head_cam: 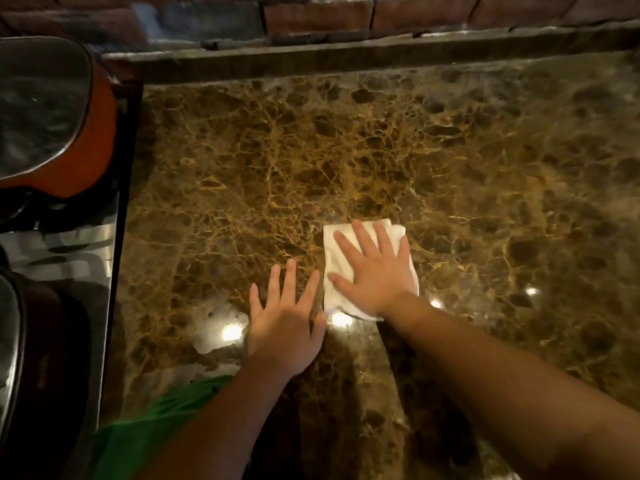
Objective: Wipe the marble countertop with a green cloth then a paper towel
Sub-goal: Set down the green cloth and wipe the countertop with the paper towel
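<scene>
Presently right hand [375,271] lies spread flat on folded white paper towel [332,268], mid brown-veined marble tabletop [485,168]. Left hand [284,323], spread and empty, rests just left of towel. Risk: towel bunching under uneven pressure, leaving streaks.

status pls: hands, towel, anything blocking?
Right hand flat on folded white paper towel, pressing it to brown marble countertop. Left hand open, bare on marble beside it. Nothing blocking ahead.

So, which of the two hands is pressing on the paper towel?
The right hand lies flat on the paper towel; the left hand rests beside it on bare countertop.
</scene>
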